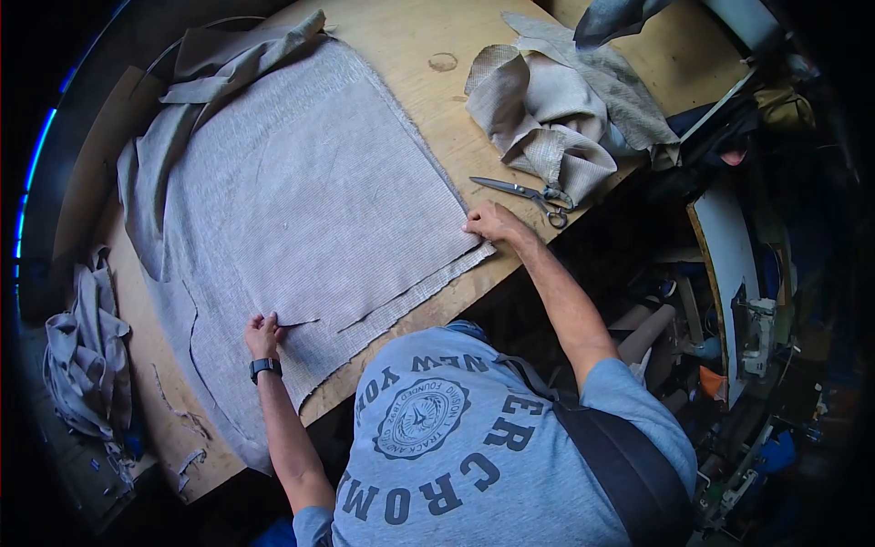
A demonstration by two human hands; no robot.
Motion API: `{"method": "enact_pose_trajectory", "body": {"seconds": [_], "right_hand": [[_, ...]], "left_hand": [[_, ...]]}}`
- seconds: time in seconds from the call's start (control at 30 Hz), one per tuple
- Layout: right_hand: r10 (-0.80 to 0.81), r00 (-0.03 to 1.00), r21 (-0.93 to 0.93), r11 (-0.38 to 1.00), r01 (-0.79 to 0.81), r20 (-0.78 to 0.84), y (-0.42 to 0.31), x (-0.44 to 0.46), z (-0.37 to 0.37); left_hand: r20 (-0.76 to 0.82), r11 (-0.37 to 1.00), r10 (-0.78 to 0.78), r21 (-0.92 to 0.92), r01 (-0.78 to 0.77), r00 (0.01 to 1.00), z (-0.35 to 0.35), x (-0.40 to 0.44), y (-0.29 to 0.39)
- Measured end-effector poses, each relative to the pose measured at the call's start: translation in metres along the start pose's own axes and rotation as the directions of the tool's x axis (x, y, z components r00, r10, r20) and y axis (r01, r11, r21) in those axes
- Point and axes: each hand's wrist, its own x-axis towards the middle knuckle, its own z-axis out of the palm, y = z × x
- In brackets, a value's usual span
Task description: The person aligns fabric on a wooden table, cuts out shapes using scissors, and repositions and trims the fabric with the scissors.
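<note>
The left hand [263, 336] pinches the near left corner of a finely ribbed, greyish fabric panel [351, 205]; the right hand [492, 225] has its fingers closed on the near right corner. The panel lies flat over a larger, rough-woven cloth [202, 196] with frayed edges, on the pale wooden surface [415, 64]. Metal scissors [508, 187] lie near the right hand, beside a crumpled, coarse beige fabric heap [565, 100].

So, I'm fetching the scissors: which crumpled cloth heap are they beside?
The heap on the right, beyond the right hand; the scissors lie at its near edge. The lower-left heap is across the spread cloth from them.
</note>
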Motion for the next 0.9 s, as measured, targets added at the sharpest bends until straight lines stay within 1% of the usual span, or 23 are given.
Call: {"method": "enact_pose_trajectory", "body": {"seconds": [0.1, 0.27, 0.33, 0.37, 0.43, 0.47, 0.53, 0.63, 0.67, 0.73, 0.87, 0.9], "right_hand": [[0.012, 1.0, -0.001, 1.0, -0.012, 0.025, 0.005, -0.01, -0.001], [0.047, 0.997, 0.018, 0.999, -0.048, 0.06, 0.011, -0.017, 0.0], [0.052, 0.998, -0.035, 0.998, -0.051, 0.023, 0.007, -0.02, -0.001], [0.054, 0.998, -0.033, 0.998, -0.053, 0.027, 0.002, -0.024, -0.002], [0.135, 0.991, -0.215, 0.967, -0.137, -0.022, -0.007, -0.03, -0.005], [0.138, 0.99, -0.215, 0.967, -0.138, -0.019, -0.005, -0.029, -0.005], [0.2, 0.978, -0.116, 0.974, -0.193, 0.055, 0.002, -0.027, -0.006], [0.201, 0.976, -0.103, 0.976, -0.191, 0.09, 0.007, -0.026, -0.006], [0.203, 0.975, -0.103, 0.976, -0.193, 0.093, 0.007, -0.027, -0.005], [0.208, 0.975, -0.183, 0.964, -0.192, 0.078, 0.004, -0.029, -0.006], [0.242, 0.969, -0.199, 0.953, -0.229, 0.042, -0.006, -0.035, -0.007], [0.23, 0.972, -0.145, 0.964, -0.221, 0.045, -0.005, -0.035, -0.007]], "left_hand": [[0.043, 0.999, -0.029, -0.013, 0.03, 0.999, -0.005, -0.007, -0.003], [0.023, 1.0, -0.021, -0.01, 0.022, 1.0, -0.005, -0.012, -0.011], [0.022, 1.0, -0.022, -0.001, 0.022, 1.0, -0.007, -0.012, -0.013], [0.043, 1.0, -0.002, 0.0, 0.002, 0.999, -0.007, -0.014, -0.013], [0.065, 1.0, 0.014, 0.003, -0.014, 0.998, -0.007, -0.017, -0.013], [0.051, 1.0, 0.003, -0.011, -0.002, 0.999, -0.005, -0.019, -0.012], [0.038, 1.0, -0.012, -0.026, 0.013, 0.999, -0.002, -0.024, -0.008], [0.013, 0.999, -0.027, -0.028, 0.027, 1.0, 0.003, -0.033, -0.001], [0.013, 0.999, -0.031, -0.031, 0.031, 0.999, 0.003, -0.034, 0.001], [0.011, 0.999, -0.038, -0.034, 0.038, 0.999, 0.003, -0.034, 0.0], [0.008, 0.999, -0.031, -0.021, 0.032, 0.999, 0.003, -0.033, 0.0], [0.0, 0.999, -0.038, -0.019, 0.038, 0.999, 0.004, -0.034, 0.001]]}}
